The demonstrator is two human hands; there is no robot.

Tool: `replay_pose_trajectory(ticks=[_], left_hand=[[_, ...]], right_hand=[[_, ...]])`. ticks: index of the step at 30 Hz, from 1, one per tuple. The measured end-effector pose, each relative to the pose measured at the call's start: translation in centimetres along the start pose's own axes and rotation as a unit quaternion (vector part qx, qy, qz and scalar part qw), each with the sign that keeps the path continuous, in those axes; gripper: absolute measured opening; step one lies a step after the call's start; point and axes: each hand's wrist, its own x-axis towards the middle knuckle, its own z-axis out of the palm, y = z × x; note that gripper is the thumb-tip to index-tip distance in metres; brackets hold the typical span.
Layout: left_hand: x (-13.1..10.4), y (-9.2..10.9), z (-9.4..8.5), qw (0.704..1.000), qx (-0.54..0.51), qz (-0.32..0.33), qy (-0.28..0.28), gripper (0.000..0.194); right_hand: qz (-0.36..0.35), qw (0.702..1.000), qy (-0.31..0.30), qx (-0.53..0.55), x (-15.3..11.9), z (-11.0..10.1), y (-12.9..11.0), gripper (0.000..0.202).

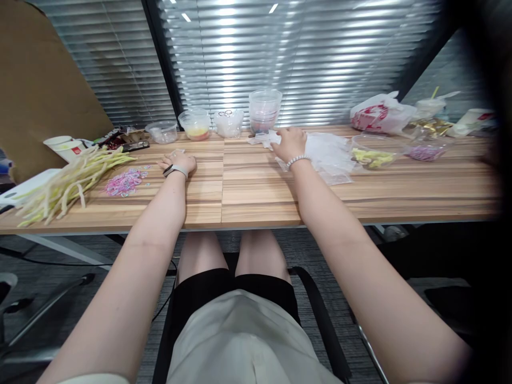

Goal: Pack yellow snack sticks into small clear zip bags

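My left hand [178,161] rests palm down on the wooden table, its fingers apart and stretched forward. A pile of small pink and purple rings [125,182] lies to its left. My right hand [291,144] is on the left part of a heap of thin, clear plastic bags [326,154]. Its fingers are spread and bent over the bags, and no firm grip shows. Just behind that hand stands a tall stack of clear plastic cups [264,109]. Right of the bags is a clear bowl with yellow pieces [372,156].
Pale yellow fuzzy strips [72,178] lie at the left beside a paper cup [66,146]. Along the back stand clear tubs [194,124] [229,122]. A white and red plastic bag [380,113] and a tub of purple bits [426,151] are at the right. Blinds hang behind the table.
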Motion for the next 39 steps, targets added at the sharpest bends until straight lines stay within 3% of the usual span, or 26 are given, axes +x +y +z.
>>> replay_pose_trajectory(ticks=[2, 3, 6, 8, 11, 13, 16, 20, 25, 33, 39], left_hand=[[-0.5, 1.0, -0.2, 0.995, -0.021, -0.087, 0.049, 0.089], [-0.9, 1.7, -0.4, 0.993, -0.024, -0.090, 0.066, 0.086], [-2.3, 4.4, -1.0, 0.997, -0.014, 0.022, 0.071, 0.068], [-3.6, 6.4, -1.2, 0.992, -0.008, 0.121, 0.038, 0.061], [-5.7, 8.8, -1.0, 0.979, 0.022, 0.201, -0.033, 0.069], [-6.7, 9.8, -0.7, 0.968, 0.055, 0.226, -0.095, 0.076], [-7.1, 10.0, -0.2, 0.951, 0.101, 0.244, -0.159, 0.079], [-6.1, 9.3, 0.4, 0.942, 0.101, 0.277, -0.161, 0.079], [-5.4, 9.0, 0.7, 0.942, 0.094, 0.285, -0.150, 0.077], [-6.1, 9.7, 0.4, 0.951, 0.069, 0.274, -0.128, 0.065], [-6.3, 9.7, 0.3, 0.951, 0.065, 0.272, -0.135, 0.066]], right_hand=[[0.044, 0.999, 0.006, 0.002, 0.4, -0.9, 1.0, 0.043], [0.058, 0.998, 0.011, 0.006, 0.5, -1.3, 1.1, 0.042], [0.072, 0.997, -0.007, 0.008, 0.6, -2.2, 0.3, 0.044], [0.074, 0.994, -0.073, -0.018, 0.4, -2.4, -0.6, 0.049], [0.074, 0.976, -0.191, -0.076, 0.0, -2.2, -1.3, 0.059], [0.067, 0.963, -0.238, -0.106, 0.0, -1.8, -1.2, 0.063], [0.049, 0.950, -0.282, -0.126, 0.2, -1.1, -0.4, 0.065], [0.024, 0.945, -0.304, -0.116, 0.6, 0.2, 0.8, 0.054], [0.034, 0.962, -0.257, -0.085, 0.5, 1.0, 1.2, 0.056], [-0.008, 0.985, -0.170, -0.012, 0.4, -1.0, -1.0, 0.050], [0.031, 0.967, -0.247, -0.053, 0.2, -0.5, -0.5, 0.068]])
